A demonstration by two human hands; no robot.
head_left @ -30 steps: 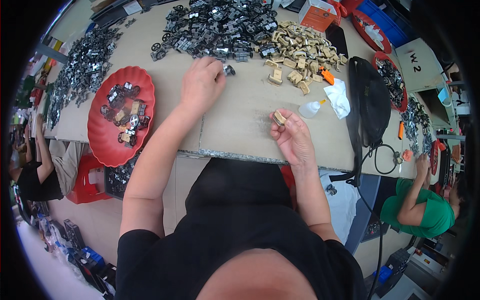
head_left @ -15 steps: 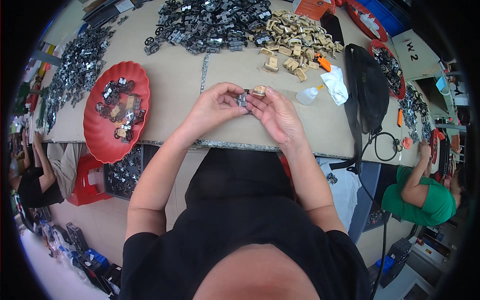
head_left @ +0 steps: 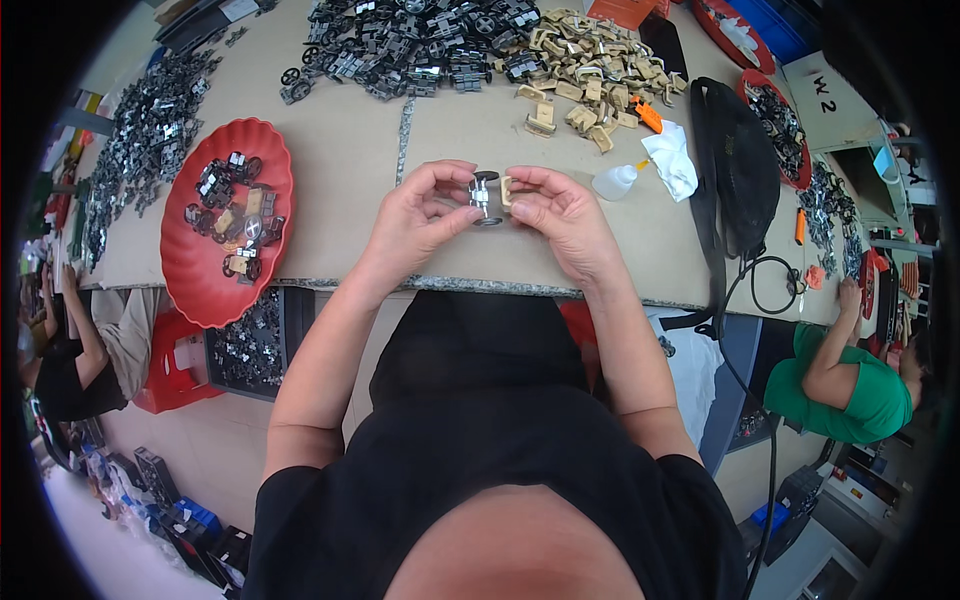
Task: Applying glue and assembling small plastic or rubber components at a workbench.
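My left hand (head_left: 415, 215) pinches a small grey metal part with black wheels (head_left: 483, 194) above the near edge of the cardboard-covered table (head_left: 340, 170). My right hand (head_left: 560, 215) holds a small tan block (head_left: 507, 190) right against that part, fingertips of both hands almost touching. A heap of grey wheeled parts (head_left: 420, 40) and a heap of tan blocks (head_left: 590, 60) lie at the far side of the table.
A red tray (head_left: 205, 285) with a few assembled pieces sits at my left. A small white bottle (head_left: 615, 182), a white cloth (head_left: 670, 160), an orange cutter (head_left: 648, 115) and a black bag (head_left: 740, 170) lie to the right. A person in green (head_left: 850, 385) sits at right.
My left hand left the far pile with a grey part and my right brought a tan block; both hands met near the table edge and now hold the pieces together.
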